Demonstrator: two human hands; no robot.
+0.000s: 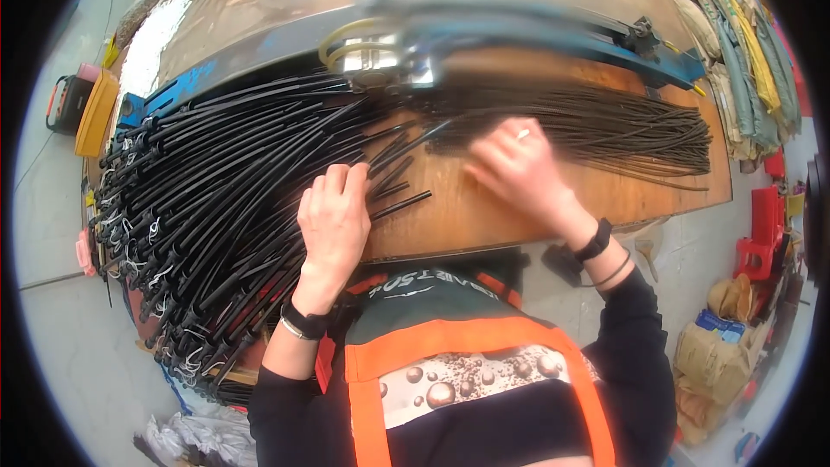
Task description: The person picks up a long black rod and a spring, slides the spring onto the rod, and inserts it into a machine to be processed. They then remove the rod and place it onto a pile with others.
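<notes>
My left hand (334, 218) is closed round a black tube (405, 149) at the right end of a large pile of long black tubes (233, 151). The tube points up and right from the fingers toward a metal fixture (370, 60). To its right, my right hand (517, 171) is curled over the wooden table (493, 212) and smeared by motion. What its fingers hold, if anything, cannot be made out. Just beyond it lies a bundle of thin dark rods or cables (605, 125).
A blue metal beam (674, 67) crosses the table behind the bundles, with a blurred machine part over its middle. At the left ends of the tubes are dark caps and white ties. Stacked sacks (735, 52) and a red stool (759, 233) stand at right, a yellow case (97, 112) at left.
</notes>
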